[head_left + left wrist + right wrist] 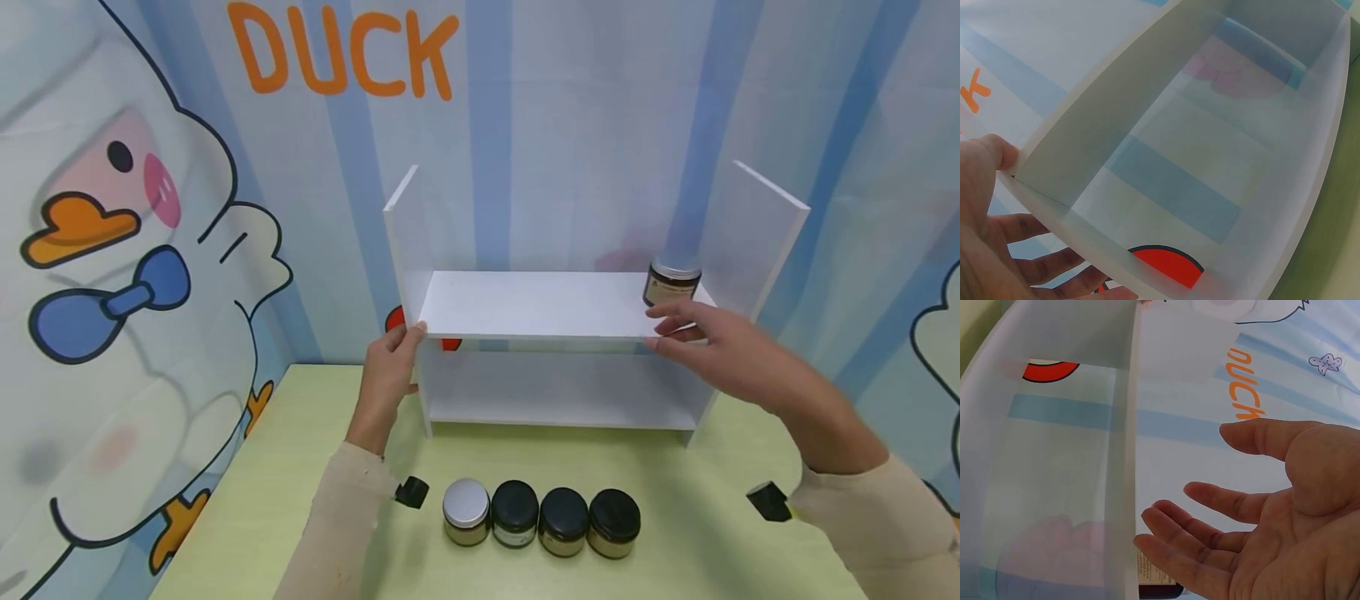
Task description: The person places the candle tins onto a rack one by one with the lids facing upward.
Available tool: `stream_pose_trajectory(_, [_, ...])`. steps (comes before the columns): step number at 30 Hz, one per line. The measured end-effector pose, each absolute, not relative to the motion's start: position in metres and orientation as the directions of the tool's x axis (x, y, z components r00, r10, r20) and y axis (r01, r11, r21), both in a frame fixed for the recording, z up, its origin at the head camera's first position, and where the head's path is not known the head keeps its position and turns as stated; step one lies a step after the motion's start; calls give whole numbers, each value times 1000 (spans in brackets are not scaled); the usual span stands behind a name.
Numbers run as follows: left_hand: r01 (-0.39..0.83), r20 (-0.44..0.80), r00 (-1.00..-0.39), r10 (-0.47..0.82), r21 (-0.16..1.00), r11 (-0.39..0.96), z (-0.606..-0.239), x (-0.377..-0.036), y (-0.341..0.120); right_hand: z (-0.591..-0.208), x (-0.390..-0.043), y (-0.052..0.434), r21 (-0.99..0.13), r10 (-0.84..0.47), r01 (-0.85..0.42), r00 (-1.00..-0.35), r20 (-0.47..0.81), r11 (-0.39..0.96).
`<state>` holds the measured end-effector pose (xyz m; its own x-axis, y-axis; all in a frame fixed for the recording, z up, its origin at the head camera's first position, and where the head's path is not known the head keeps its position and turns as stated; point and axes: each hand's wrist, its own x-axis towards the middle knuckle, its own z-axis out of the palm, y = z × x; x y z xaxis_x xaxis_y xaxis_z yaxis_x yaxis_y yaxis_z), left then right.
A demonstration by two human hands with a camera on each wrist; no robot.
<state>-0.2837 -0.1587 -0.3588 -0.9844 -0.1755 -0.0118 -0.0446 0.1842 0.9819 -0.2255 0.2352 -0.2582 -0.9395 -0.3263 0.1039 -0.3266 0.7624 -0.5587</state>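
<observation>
Left hand [390,367] grips front left corner of white two-tier shelf unit [540,312] at frame centre. Right hand [712,346] released, fingers relaxed, just beside silver-lidded brown glass jar [672,283] on upper shelf, right end.

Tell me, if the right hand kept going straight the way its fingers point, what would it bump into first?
Probably the brown jar on the white shelf: the right hand points at it, open, fingers just short; depth is unclear.
</observation>
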Motion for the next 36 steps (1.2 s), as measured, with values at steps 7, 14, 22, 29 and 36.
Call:
stream_pose_trajectory(7, [-37, -5, -985, -171, 982, 185, -356, -282, -157, -273, -221, 237, -561, -336, -337, -936, 108, 756])
stream_pose_trajectory(14, [-44, -9, -984, -176, 980, 195, -356, -282, -156, -288, -217, 236, -591, -362, -339, -928, 85, 732])
stream_pose_trajectory(22, [-52, -15, -983, -182, 979, 200, -356, -282, -156, -307, -214, 234, -660, -394, -326, -918, 48, 677])
stream_pose_trajectory(29, [-50, -12, -983, -184, 978, 202, -358, -282, -157, -325, -212, 232, -684, -420, -315, -907, 14, 658])
stream_pose_trajectory(36, [-52, -14, -983, -185, 978, 204, -357, -282, -157, -337, -209, 228, -696, -434, -314, -901, 4, 646])
